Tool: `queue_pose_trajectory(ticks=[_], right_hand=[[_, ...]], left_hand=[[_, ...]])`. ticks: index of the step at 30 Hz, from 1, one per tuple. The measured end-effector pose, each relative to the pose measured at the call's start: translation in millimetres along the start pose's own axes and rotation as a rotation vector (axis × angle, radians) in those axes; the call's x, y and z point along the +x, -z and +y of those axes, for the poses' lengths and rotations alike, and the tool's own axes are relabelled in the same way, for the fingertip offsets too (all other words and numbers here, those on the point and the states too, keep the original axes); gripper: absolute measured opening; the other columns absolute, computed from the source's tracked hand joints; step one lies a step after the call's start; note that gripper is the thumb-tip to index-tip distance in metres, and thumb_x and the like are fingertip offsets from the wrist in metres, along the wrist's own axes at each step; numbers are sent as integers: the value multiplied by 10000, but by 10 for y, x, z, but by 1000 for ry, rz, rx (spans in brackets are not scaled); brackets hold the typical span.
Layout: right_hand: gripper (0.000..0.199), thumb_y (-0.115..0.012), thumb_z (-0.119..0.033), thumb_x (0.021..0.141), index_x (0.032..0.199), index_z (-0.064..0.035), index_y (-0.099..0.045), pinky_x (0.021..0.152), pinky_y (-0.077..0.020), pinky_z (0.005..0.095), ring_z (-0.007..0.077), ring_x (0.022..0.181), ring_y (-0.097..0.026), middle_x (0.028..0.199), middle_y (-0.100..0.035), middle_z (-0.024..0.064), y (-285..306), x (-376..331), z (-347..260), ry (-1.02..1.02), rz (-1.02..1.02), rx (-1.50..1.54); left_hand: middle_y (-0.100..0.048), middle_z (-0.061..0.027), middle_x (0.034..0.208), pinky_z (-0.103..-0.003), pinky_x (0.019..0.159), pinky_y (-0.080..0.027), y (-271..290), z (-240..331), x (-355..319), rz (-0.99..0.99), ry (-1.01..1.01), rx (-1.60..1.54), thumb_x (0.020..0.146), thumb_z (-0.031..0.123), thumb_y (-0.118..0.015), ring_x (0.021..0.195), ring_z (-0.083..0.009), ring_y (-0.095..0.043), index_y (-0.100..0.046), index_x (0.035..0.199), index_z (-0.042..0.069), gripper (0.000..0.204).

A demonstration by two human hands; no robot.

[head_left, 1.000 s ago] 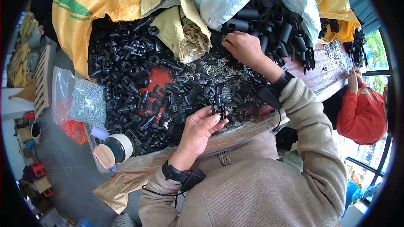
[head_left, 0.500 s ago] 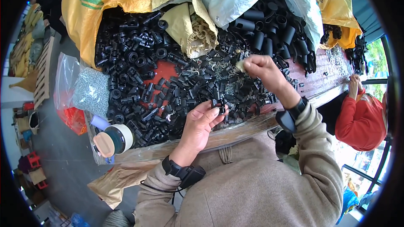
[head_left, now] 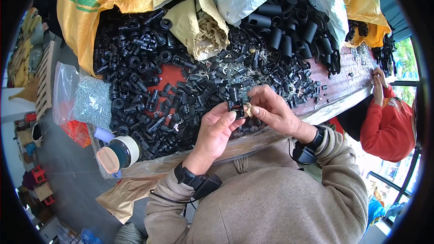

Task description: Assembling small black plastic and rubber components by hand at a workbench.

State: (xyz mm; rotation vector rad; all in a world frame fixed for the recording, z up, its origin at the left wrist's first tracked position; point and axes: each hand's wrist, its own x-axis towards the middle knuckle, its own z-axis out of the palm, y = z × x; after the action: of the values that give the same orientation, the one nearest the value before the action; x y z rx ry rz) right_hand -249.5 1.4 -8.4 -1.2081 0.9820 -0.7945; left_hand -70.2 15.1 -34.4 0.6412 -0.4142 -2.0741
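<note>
My left hand is closed on a black plastic part, held upright above the table's near edge. Against its right side my right hand pinches a small beige plastic piece between thumb and forefinger. The two pieces meet or nearly touch; fingers partly hide the contact. Under and beyond both hands lies a spread of small black plastic pieces mixed with pale bits. At the far middle an open sack spills more beige pieces.
Larger black fittings heap at the left, black tubes at the back right. A clear bag of screws and a lidded jar stand at the left edge. A person in a red sleeve works at the right.
My right hand has come down and left from over the pile, bringing the beige piece to the black part. My left hand has stayed nearly in place.
</note>
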Motion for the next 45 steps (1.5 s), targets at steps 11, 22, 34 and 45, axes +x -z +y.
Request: queue_pose_trajectory(ticks=[11,22,34,45], right_hand=[[118,-556,-121,814,861,-16,-529,529,-405,251,146,594,-518,691,-523,57,71,-31,-31,375,-107,-545],[120,-533,-118,836,773,-18,-514,536,-419,239,90,618,-519,691,-535,25,-6,40,-269,233,-159,-264],[141,-511,-147,857,809,-16,-495,575,-391,185,25,646,-436,683,-498,-24,-48,-51,-93,12,-137,-88],[96,-553,-123,821,823,-44,-501,556,-372,203,52,671,-477,742,-495,-15,-54,-28,30,-106,-29,-96]], left_hand=[[-568,-125,1002,-267,771,-489,17,-12,-70,9,16,-68,811,136,-534,873,-163,-571,-490,1062,-17,297],[-593,-96,945,-258,749,-497,1,-5,-139,29,101,37,795,125,-579,868,-204,-591,-526,1028,-11,275],[-602,-65,930,-226,727,-481,5,-75,-164,55,178,-6,776,137,-615,813,-163,-602,-552,1031,7,293],[-602,-116,894,-217,653,-507,48,65,-121,112,201,62,795,137,-576,748,-181,-611,-542,997,-23,260]])
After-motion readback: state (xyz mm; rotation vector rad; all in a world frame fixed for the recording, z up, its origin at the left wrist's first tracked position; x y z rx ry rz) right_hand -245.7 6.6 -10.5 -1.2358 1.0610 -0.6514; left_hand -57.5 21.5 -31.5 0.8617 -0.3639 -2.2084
